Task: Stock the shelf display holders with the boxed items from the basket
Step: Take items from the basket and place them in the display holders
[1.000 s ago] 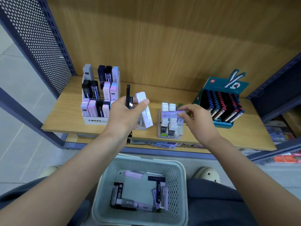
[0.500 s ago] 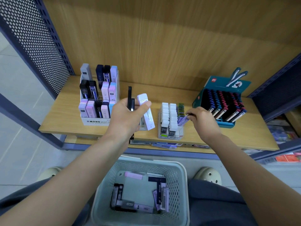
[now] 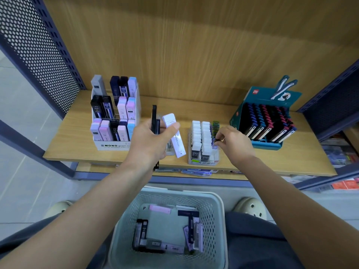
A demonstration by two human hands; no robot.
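Wood shelf [image 3: 77,144] up top, grey mesh basket [image 3: 219,210] below it at the knees with loose purple, pink and black boxes [image 3: 165,247] inside; on the shelf: teal display box [image 3: 272,94] with a red logo too small to read, white tiered holder [image 3: 114,146] printed "MONO graph", clear holder [image 3: 202,144] of white boxes marked "100". Left hand [image 3: 149,144], fingers curled, grips a white "MONO" box [image 3: 174,136] plus slim black boxes [image 3: 154,121], raised between the two holders. Right hand [image 3: 235,144] pinches a small purple box [image 3: 214,142] between thumb and fingertips at the clear holder's right row
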